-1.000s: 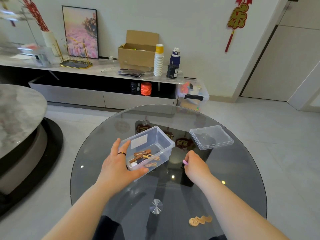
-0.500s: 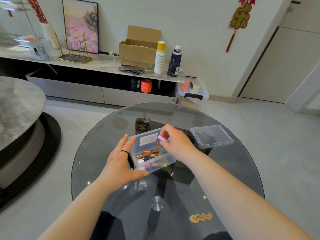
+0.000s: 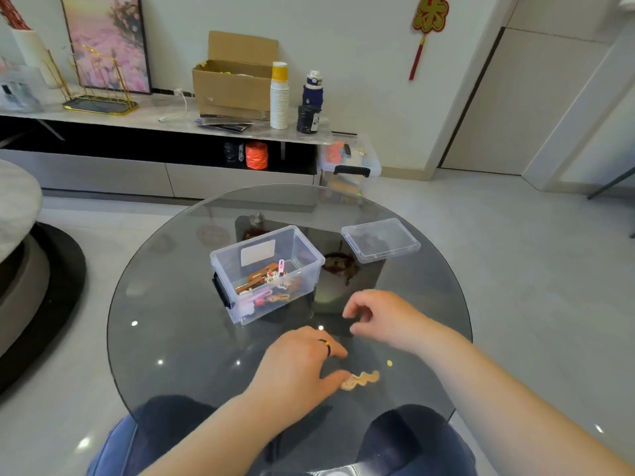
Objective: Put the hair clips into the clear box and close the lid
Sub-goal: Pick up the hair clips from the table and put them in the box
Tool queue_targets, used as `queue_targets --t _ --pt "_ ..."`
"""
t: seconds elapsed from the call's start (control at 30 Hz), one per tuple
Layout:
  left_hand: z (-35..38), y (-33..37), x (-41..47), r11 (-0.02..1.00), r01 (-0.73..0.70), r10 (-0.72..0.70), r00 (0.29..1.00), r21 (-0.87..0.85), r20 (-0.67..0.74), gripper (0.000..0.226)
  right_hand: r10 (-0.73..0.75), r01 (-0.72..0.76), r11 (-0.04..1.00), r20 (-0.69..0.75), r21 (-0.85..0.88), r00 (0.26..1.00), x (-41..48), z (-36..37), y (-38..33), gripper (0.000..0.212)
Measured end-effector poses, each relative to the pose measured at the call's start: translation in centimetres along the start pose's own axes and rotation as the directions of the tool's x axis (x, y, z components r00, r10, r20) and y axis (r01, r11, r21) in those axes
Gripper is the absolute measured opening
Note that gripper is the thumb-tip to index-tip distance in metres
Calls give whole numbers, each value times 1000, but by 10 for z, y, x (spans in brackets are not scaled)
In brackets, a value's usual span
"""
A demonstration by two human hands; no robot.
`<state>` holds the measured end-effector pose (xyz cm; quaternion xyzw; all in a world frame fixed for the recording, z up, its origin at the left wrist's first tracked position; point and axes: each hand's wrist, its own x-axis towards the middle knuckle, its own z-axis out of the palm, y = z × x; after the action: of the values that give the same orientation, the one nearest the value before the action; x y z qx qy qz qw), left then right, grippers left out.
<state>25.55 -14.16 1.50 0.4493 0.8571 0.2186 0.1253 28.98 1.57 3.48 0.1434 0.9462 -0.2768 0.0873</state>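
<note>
The clear box (image 3: 302, 250) stands open in the middle of the round glass table (image 3: 171, 338), with several hair clips (image 3: 268, 281) inside, brown, pink and white. Its clear lid (image 3: 380, 239) lies flat to the right of it. A tan wavy hair clip (image 3: 360, 379) lies on the glass near the front edge. My left hand (image 3: 299, 365) is down beside it, thumb tip touching its left end, fingers not closed around it. Just behind, my right hand (image 3: 385, 317) hovers over the glass with fingers loosely curled, holding nothing.
A low cabinet along the far wall carries a cardboard box (image 3: 233, 84), a paper cup stack (image 3: 279, 96) and a bottle (image 3: 312, 92). A plastic storage bin (image 3: 350, 166) sits on the floor behind the table. A marble round table (image 3: 17, 201) is at left.
My right hand dropped the pink clip into the box and drew back toward me. My left hand let go of the box and moved to the wavy clip.
</note>
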Motion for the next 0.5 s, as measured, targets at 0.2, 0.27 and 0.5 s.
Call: queue_targets --t 0.2,0.27,0.5 --pt "38 12 11 990 67 -88 981 126 175 37 14 14 986 168 -165 986 -39 30 29 33" --pt "42 11 12 989 101 -116 982 104 149 30 -7 26 983 106 -182 994 -41 36 30 25" --pt "26 8 12 992 123 -125 991 40 41 27 -171 156 960 -44 -234 984 -34 36 26 16"
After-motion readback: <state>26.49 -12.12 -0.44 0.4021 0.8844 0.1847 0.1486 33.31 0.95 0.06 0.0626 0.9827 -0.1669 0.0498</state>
